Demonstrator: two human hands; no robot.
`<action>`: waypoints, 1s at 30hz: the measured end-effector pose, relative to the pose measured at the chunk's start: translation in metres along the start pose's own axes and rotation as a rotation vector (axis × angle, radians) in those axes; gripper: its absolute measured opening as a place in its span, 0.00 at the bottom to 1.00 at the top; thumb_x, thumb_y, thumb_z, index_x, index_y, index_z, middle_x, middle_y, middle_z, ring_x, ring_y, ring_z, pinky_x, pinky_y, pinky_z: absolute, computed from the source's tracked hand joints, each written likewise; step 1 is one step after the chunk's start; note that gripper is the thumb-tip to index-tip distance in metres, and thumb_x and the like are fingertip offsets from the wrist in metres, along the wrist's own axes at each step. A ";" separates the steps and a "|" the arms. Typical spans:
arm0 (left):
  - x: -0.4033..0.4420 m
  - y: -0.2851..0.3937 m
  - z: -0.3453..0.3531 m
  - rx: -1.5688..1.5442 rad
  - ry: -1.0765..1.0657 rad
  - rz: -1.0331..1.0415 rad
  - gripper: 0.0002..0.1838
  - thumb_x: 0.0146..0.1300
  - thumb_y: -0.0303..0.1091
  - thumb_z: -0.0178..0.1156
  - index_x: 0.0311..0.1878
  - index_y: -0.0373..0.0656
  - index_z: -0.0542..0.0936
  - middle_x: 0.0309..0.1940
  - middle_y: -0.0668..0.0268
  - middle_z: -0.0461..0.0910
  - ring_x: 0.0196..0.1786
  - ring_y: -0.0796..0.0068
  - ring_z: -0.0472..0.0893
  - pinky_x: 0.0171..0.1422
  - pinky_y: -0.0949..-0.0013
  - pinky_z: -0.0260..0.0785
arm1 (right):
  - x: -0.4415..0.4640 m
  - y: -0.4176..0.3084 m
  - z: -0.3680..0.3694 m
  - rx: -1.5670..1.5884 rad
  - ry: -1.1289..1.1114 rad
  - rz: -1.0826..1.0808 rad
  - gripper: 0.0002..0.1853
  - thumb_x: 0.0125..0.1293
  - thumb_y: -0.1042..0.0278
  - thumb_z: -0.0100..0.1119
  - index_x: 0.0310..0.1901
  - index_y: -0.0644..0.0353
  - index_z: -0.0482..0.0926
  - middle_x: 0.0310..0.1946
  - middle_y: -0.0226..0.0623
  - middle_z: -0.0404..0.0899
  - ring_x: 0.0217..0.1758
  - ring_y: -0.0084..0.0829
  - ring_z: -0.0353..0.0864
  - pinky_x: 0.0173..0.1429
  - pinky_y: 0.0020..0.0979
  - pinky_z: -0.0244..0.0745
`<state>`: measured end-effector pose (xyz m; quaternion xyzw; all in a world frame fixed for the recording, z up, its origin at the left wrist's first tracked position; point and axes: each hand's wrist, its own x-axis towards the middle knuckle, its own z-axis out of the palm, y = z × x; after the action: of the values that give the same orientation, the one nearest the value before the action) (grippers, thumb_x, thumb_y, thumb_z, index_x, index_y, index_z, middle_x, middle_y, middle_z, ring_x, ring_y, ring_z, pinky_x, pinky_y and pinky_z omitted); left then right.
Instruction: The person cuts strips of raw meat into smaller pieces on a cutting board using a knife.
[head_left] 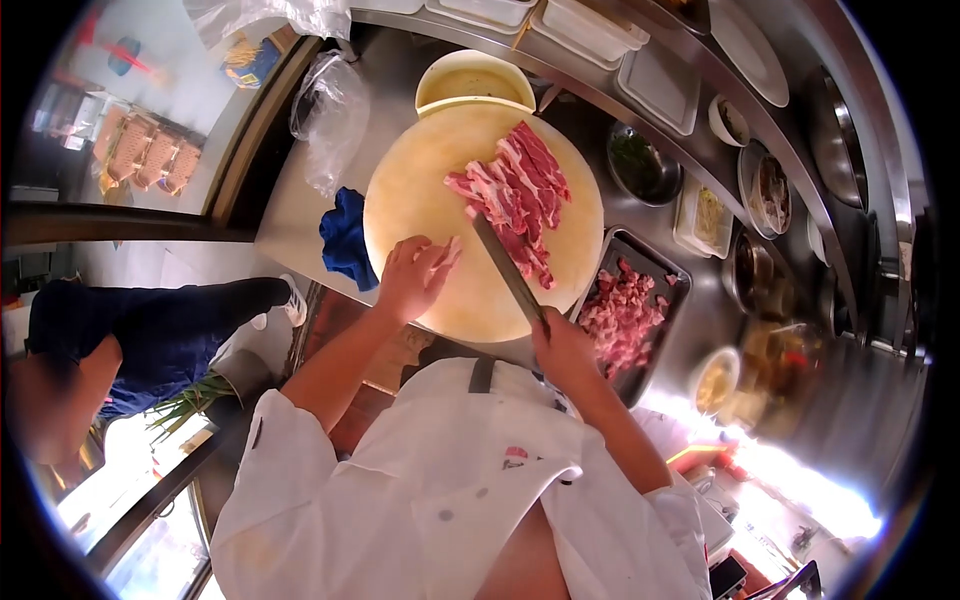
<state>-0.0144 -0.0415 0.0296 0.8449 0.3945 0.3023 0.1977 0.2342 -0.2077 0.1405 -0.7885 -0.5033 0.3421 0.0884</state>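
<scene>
A round cutting board (420, 180) lies in front of me with a heap of sliced raw red meat (525, 185) on its upper right part. My right hand (563, 350) is closed around the handle of a knife (508, 268). The blade points away from me and its tip touches, or nearly touches, the edge of the sliced meat. At the board's left side, my left hand (412, 280) is closed on a pale pink piece of meat (441, 260), which shows at its fingertips. A tray of small cut meat pieces (622, 315) stands right of the board.
Behind the board sits a pale tub (475, 85). A blue cloth (346, 240) and a clear plastic bag (330, 120) lie to the left. Bowls of greens (643, 165) and other food line the right, below a metal shelf. Another person (150, 330) is at far left.
</scene>
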 end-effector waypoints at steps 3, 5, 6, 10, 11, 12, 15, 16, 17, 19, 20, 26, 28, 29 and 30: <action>0.006 -0.001 0.005 -0.084 -0.030 0.116 0.14 0.68 0.30 0.70 0.56 0.46 0.87 0.52 0.62 0.84 0.57 0.55 0.83 0.61 0.53 0.78 | 0.014 -0.012 0.009 -0.005 0.016 -0.058 0.16 0.82 0.57 0.55 0.60 0.58 0.80 0.40 0.52 0.89 0.42 0.56 0.89 0.49 0.57 0.82; 0.004 -0.012 0.018 -0.086 -0.037 0.183 0.14 0.68 0.28 0.70 0.56 0.45 0.87 0.52 0.63 0.84 0.57 0.56 0.83 0.61 0.54 0.78 | 0.017 -0.020 0.011 -0.020 0.027 -0.098 0.15 0.82 0.59 0.55 0.59 0.59 0.79 0.40 0.51 0.88 0.41 0.56 0.89 0.48 0.56 0.83; 0.005 -0.013 0.019 -0.086 -0.039 0.214 0.14 0.68 0.28 0.69 0.57 0.45 0.87 0.52 0.63 0.85 0.57 0.56 0.83 0.61 0.54 0.78 | 0.015 -0.028 0.007 -0.031 0.029 -0.117 0.14 0.82 0.59 0.55 0.59 0.59 0.79 0.40 0.51 0.88 0.40 0.56 0.89 0.47 0.56 0.84; 0.005 -0.010 0.018 -0.037 -0.053 0.226 0.15 0.68 0.28 0.69 0.57 0.46 0.87 0.53 0.65 0.85 0.57 0.57 0.84 0.62 0.55 0.78 | 0.013 -0.035 0.007 -0.129 -0.052 -0.168 0.12 0.82 0.60 0.54 0.55 0.59 0.76 0.38 0.50 0.85 0.36 0.57 0.89 0.43 0.54 0.87; 0.007 -0.009 0.017 -0.023 -0.062 0.225 0.15 0.68 0.28 0.69 0.57 0.46 0.87 0.54 0.66 0.85 0.57 0.57 0.83 0.62 0.55 0.78 | 0.012 -0.035 0.008 -0.141 -0.043 -0.176 0.11 0.82 0.60 0.54 0.55 0.59 0.76 0.37 0.50 0.84 0.36 0.57 0.89 0.42 0.54 0.87; 0.008 -0.008 0.017 -0.010 -0.071 0.223 0.15 0.68 0.28 0.69 0.57 0.46 0.87 0.54 0.66 0.85 0.58 0.57 0.83 0.63 0.55 0.78 | 0.010 -0.034 0.010 -0.155 -0.036 -0.185 0.11 0.82 0.61 0.54 0.54 0.59 0.75 0.37 0.49 0.84 0.35 0.58 0.88 0.41 0.54 0.87; 0.006 -0.009 0.017 0.000 -0.101 0.190 0.14 0.68 0.28 0.69 0.56 0.46 0.87 0.56 0.67 0.86 0.59 0.56 0.83 0.64 0.55 0.77 | 0.013 -0.031 0.012 -0.198 -0.034 -0.202 0.10 0.82 0.61 0.54 0.53 0.59 0.74 0.37 0.48 0.83 0.34 0.56 0.89 0.39 0.53 0.87; 0.004 -0.011 0.018 -0.005 -0.118 0.184 0.17 0.68 0.28 0.68 0.60 0.46 0.86 0.58 0.67 0.86 0.60 0.56 0.83 0.65 0.55 0.76 | 0.017 -0.030 0.013 -0.211 -0.036 -0.206 0.10 0.82 0.61 0.55 0.53 0.59 0.74 0.37 0.47 0.84 0.34 0.55 0.89 0.39 0.53 0.87; 0.003 -0.013 0.019 -0.008 -0.132 0.180 0.20 0.68 0.27 0.67 0.63 0.47 0.86 0.59 0.67 0.85 0.61 0.56 0.83 0.66 0.54 0.75 | 0.024 -0.028 0.017 -0.238 -0.037 -0.231 0.10 0.81 0.62 0.55 0.53 0.59 0.74 0.37 0.47 0.84 0.34 0.54 0.89 0.39 0.52 0.88; 0.004 -0.012 0.021 -0.017 -0.132 0.191 0.20 0.68 0.27 0.67 0.62 0.47 0.86 0.58 0.67 0.85 0.61 0.56 0.83 0.66 0.54 0.75 | 0.043 -0.023 0.030 -0.287 -0.039 -0.278 0.09 0.80 0.63 0.56 0.52 0.58 0.74 0.37 0.46 0.84 0.35 0.53 0.90 0.40 0.51 0.88; 0.005 -0.011 0.022 -0.020 -0.114 0.204 0.16 0.67 0.28 0.69 0.59 0.46 0.86 0.56 0.67 0.85 0.60 0.56 0.83 0.65 0.54 0.75 | 0.057 -0.027 0.039 -0.292 -0.039 -0.286 0.08 0.80 0.63 0.56 0.52 0.58 0.74 0.38 0.45 0.85 0.36 0.52 0.91 0.40 0.51 0.88; 0.003 -0.012 0.022 -0.013 -0.099 0.245 0.12 0.67 0.28 0.70 0.53 0.48 0.85 0.53 0.66 0.84 0.57 0.56 0.82 0.63 0.53 0.74 | 0.118 -0.048 0.072 -0.223 0.055 -0.377 0.10 0.82 0.60 0.52 0.51 0.57 0.77 0.36 0.48 0.87 0.37 0.52 0.90 0.41 0.52 0.86; 0.006 -0.011 0.020 -0.031 -0.059 0.241 0.12 0.67 0.28 0.70 0.52 0.48 0.85 0.53 0.65 0.83 0.56 0.55 0.82 0.63 0.52 0.74 | 0.116 -0.043 0.063 -0.230 0.011 -0.341 0.10 0.81 0.61 0.52 0.51 0.57 0.77 0.38 0.49 0.87 0.40 0.53 0.91 0.44 0.52 0.86; 0.003 -0.011 0.019 -0.050 -0.029 0.231 0.12 0.67 0.28 0.70 0.52 0.48 0.84 0.53 0.65 0.83 0.56 0.55 0.82 0.62 0.52 0.75 | 0.106 -0.036 0.056 -0.250 -0.037 -0.305 0.09 0.81 0.62 0.52 0.51 0.58 0.77 0.39 0.50 0.88 0.41 0.53 0.91 0.46 0.52 0.87; -0.002 -0.011 0.018 -0.073 -0.001 0.217 0.12 0.67 0.28 0.69 0.52 0.49 0.84 0.53 0.64 0.83 0.55 0.55 0.82 0.62 0.52 0.75 | 0.092 -0.027 0.050 -0.270 -0.088 -0.264 0.09 0.81 0.63 0.52 0.51 0.58 0.76 0.40 0.51 0.88 0.43 0.54 0.92 0.47 0.52 0.87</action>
<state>-0.0092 -0.0383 0.0090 0.8751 0.2893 0.3357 0.1947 0.2068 -0.1262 0.0745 -0.7044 -0.6473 0.2911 0.0036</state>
